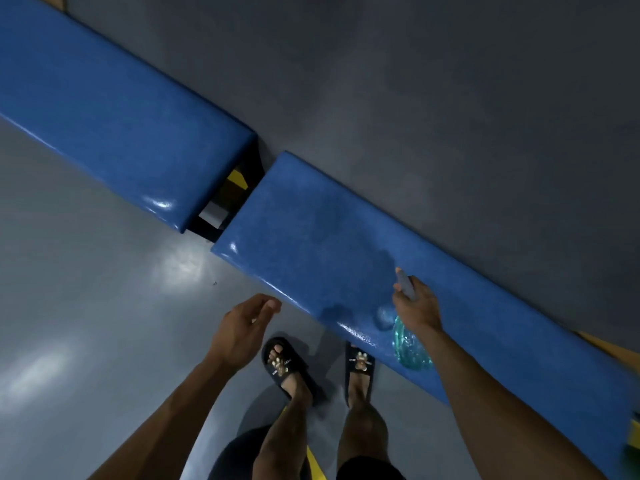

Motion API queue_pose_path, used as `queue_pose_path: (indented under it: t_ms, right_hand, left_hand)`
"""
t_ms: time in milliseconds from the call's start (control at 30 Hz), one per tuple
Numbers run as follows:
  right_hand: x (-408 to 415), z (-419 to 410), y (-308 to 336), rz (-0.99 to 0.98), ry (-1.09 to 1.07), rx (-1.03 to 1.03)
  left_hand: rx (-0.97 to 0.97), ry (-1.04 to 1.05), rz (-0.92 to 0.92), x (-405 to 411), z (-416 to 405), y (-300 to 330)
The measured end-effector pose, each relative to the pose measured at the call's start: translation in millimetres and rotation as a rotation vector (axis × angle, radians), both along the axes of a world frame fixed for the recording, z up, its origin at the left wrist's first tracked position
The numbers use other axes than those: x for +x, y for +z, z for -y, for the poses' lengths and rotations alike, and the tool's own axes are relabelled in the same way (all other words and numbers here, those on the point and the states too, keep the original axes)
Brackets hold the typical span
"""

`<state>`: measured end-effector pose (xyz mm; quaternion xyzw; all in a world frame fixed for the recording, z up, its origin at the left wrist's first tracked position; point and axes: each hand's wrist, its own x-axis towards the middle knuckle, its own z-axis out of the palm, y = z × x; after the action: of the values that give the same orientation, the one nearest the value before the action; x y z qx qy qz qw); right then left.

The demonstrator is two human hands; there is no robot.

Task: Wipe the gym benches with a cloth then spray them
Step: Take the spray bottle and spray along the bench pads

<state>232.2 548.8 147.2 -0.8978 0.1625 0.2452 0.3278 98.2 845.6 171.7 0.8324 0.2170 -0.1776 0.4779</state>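
Right hand [417, 306] is gripping the spray bottle [410, 344], nozzle aiming toward 11 o'clock over the near bench [311, 220]; left hand [244, 327] is hanging loosely curled, holding nothing. Mist may be drifting off the front edge onto glossy floor [104, 289], risking slips; open room lying at 9 o'clock

I count two blue padded vinyl gym benches [114, 109] [346, 244], one clear teal plastic spray bottle [408, 344], two black slide sandals [284, 367] [360, 367], two hands [242, 327] [417, 306].
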Motion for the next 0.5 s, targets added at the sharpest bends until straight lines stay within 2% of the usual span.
queue_pose_path:
  t_ms: [167,333,400,500]
  right_hand:
    - [-51.0,-54.9,-6.5,-0.111,0.273,0.067]
    - [-91.3,-103.1,-25.5,-0.22,0.43,0.058]
    - [-93.1,-113.9,-30.1,-0.245,0.434,0.029]
    - [-70.5,-118.7,-30.6,-0.253,0.324,0.004]
  left_hand:
    - [-0.014,0.027,-0.013,-1.8,-18.2,-2.5]
    - [-0.017,0.07,-0.045,-0.2,-36.9,-3.0]
    - [-0.013,0.089,-0.046,1.8,-44.0,-2.5]
    - [-0.002,0.094,-0.034,8.3,-53.7,-0.1]
